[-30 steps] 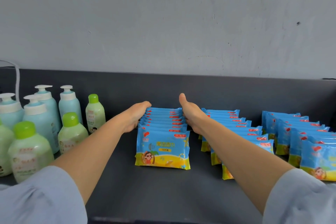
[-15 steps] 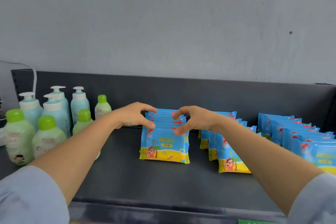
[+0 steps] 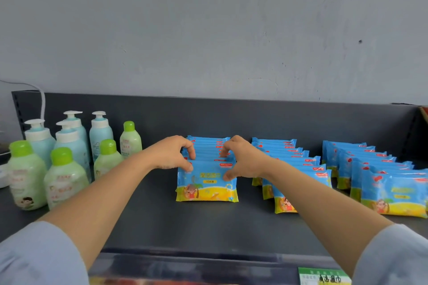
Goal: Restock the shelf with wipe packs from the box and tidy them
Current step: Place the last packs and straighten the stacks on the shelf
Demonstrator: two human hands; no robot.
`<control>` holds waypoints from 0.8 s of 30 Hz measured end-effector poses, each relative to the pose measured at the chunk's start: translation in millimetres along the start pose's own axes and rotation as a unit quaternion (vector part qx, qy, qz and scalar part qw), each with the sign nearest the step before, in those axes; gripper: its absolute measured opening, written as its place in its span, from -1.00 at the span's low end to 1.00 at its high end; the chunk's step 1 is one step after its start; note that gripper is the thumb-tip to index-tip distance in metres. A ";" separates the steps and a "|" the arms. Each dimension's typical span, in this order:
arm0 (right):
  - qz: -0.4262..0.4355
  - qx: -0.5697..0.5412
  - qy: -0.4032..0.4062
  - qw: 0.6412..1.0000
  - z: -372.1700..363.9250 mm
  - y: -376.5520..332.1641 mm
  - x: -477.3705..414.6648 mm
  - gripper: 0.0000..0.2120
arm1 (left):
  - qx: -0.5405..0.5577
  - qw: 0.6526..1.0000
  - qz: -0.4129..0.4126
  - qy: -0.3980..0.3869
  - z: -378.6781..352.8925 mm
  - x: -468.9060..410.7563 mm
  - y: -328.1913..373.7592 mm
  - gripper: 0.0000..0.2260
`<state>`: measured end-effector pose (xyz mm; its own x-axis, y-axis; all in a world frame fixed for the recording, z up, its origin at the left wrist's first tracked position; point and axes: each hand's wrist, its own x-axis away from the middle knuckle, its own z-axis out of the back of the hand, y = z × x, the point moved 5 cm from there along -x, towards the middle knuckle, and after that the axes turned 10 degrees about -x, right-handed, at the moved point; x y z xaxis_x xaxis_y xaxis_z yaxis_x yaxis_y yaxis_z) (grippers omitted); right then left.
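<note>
Blue and yellow wipe packs stand in three rows on the dark shelf. The left row has its front pack facing me. My left hand pinches the upper left corner of that front pack, thumb in front, fingers behind. My right hand pinches its upper right corner the same way. The middle row leans just right of my right wrist. The right row stands further right. The box is not in view.
Green and blue lotion and pump bottles crowd the shelf's left end. The shelf's back wall rises behind the rows. A white cable hangs at the far left. A green price tag sits on the front lip.
My hands moved from the sides of the left row to its top, then closed on the front pack's upper corners. My view pulled back and shows more of the shelf's front.
</note>
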<state>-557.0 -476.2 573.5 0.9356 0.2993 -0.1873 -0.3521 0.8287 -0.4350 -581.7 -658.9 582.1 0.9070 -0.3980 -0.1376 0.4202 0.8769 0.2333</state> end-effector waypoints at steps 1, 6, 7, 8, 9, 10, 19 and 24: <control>0.000 -0.006 0.001 1.000 -0.3 1.2 1.0 -0.48 | -0.001 1.000 -0.001 -0.002 0.0 -0.1 0.1 -0.80; -0.003 -0.022 0.015 1.000 8.1 2.0 9.2 -0.40 | 0.005 1.000 -0.024 0.017 4.5 -4.6 12.0 -0.79; -0.005 -0.029 0.023 0.999 12.1 1.8 12.1 -0.38 | 0.005 0.999 -0.032 0.024 5.5 -5.9 17.2 -0.80; -0.004 -0.034 0.035 0.999 17.3 1.8 15.6 -0.37 | 0.003 0.999 -0.040 0.031 6.4 -7.6 23.0 -0.81; -0.002 -0.037 0.050 0.998 23.5 2.6 19.4 -0.38 | -0.001 0.998 -0.048 0.038 7.2 -9.5 29.7 -0.82; -0.002 -0.040 0.065 0.997 30.6 4.6 23.4 -0.41 | -0.005 0.997 -0.056 0.044 7.9 -11.2 37.1 -0.82; -0.089 -0.085 0.141 0.982 94.9 67.1 86.0 -0.56 | -0.021 0.991 -0.125 0.039 -9.5 -18.3 119.5 -0.73; -0.132 -0.057 0.073 0.987 96.1 101.3 110.3 -0.41 | -0.042 0.991 -0.130 -0.004 -34.3 -23.7 158.4 -0.42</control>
<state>-487.1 -313.8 593.5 0.9844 0.0017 -0.1758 -0.1049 0.8079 -0.5799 -537.5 -501.3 589.2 0.7682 -0.6159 -0.1746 0.6368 0.7633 0.1091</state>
